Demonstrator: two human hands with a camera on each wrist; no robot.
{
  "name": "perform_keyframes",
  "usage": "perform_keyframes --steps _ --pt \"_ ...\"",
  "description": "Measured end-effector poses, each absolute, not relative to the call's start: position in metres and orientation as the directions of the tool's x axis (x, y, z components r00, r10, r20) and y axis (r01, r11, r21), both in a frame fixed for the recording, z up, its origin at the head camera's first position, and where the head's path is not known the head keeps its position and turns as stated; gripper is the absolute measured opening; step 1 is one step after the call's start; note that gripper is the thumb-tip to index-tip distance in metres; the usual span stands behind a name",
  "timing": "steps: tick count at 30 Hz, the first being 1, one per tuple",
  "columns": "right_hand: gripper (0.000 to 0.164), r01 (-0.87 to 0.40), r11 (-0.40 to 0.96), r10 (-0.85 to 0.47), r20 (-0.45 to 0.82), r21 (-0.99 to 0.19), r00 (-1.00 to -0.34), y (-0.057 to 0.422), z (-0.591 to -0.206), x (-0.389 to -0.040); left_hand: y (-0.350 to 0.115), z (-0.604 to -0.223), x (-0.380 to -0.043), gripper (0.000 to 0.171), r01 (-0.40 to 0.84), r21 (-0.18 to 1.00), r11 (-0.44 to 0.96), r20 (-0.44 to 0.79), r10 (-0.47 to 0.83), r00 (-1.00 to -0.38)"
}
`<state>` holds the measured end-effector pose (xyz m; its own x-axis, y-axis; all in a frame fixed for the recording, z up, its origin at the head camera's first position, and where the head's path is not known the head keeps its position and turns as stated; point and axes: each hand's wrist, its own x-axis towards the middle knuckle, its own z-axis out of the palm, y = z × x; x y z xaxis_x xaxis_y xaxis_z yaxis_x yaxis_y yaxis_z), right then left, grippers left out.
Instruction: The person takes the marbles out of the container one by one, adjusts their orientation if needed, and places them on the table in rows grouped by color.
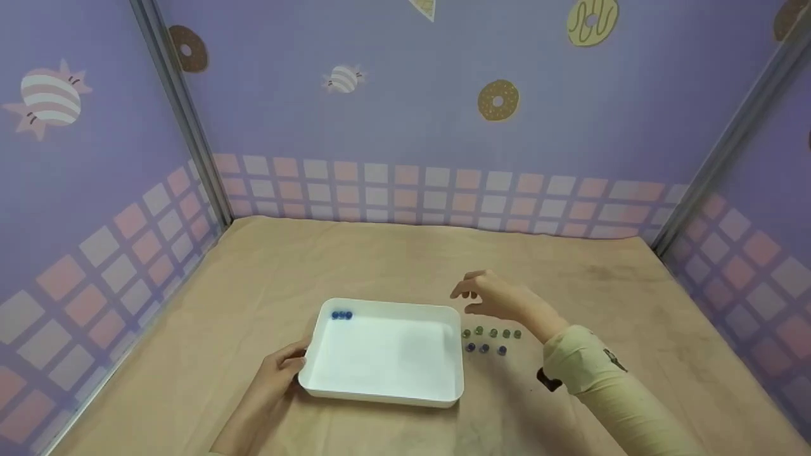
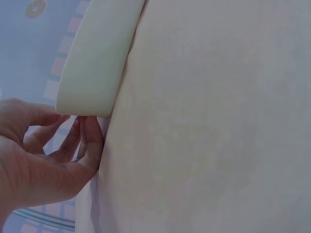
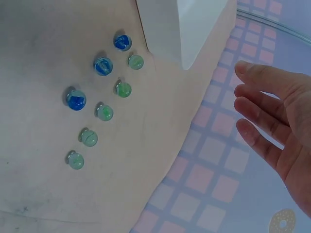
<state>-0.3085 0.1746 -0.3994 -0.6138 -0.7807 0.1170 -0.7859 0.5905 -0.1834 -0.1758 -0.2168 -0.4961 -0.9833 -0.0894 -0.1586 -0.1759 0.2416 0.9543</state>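
A white rectangular tray [image 1: 393, 354] rests on the cloth, with three blue marbles [image 1: 342, 315] lined up in its far left corner. My left hand [image 1: 279, 370] holds the tray's left side; in the left wrist view its fingertips [image 2: 91, 121] meet the tray's end wall. Beyond the tray's right side, my right hand [image 1: 497, 297] hovers with loosely bent fingers and nothing in them. Below it on the cloth are a row of several green marbles [image 1: 493, 333] and, nearer me, three blue marbles [image 1: 485, 348]. The right wrist view shows these blue marbles [image 3: 103, 66] and green marbles [image 3: 104, 112] clearly.
A tan cloth [image 1: 393, 259] covers the tabletop. Purple walls [image 1: 405, 114] with candy and doughnut prints enclose the back and both sides, with grey metal posts [image 1: 184, 114] at the corners. A dark band [image 1: 549, 380] shows at my right sleeve.
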Motion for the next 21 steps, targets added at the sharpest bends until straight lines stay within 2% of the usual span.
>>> perform_keyframes --steps 4,10,15,21 --pt "0.03 -0.811 0.571 -0.801 0.131 -0.128 -0.585 0.165 -0.4 -0.311 -0.217 -0.496 -0.175 0.044 -0.159 0.952 0.262 -0.141 -0.087 -0.986" --pt "0.033 -0.801 0.598 -0.797 0.099 -0.006 -0.596 0.142 -0.395 -0.316 -0.216 -0.497 -0.176 0.043 -0.166 0.96 0.226 -0.147 -0.098 -0.984" --pt "0.032 -0.827 0.55 -0.835 0.096 0.113 -0.542 0.121 -0.395 -0.321 -0.216 -0.499 -0.177 0.043 -0.184 0.967 0.178 -0.167 -0.106 -0.98" --pt "0.03 -0.854 0.488 -0.873 0.091 0.178 -0.48 0.097 -0.396 -0.328 -0.216 -0.498 -0.177 0.044 -0.203 0.972 0.116 -0.191 -0.104 -0.976"
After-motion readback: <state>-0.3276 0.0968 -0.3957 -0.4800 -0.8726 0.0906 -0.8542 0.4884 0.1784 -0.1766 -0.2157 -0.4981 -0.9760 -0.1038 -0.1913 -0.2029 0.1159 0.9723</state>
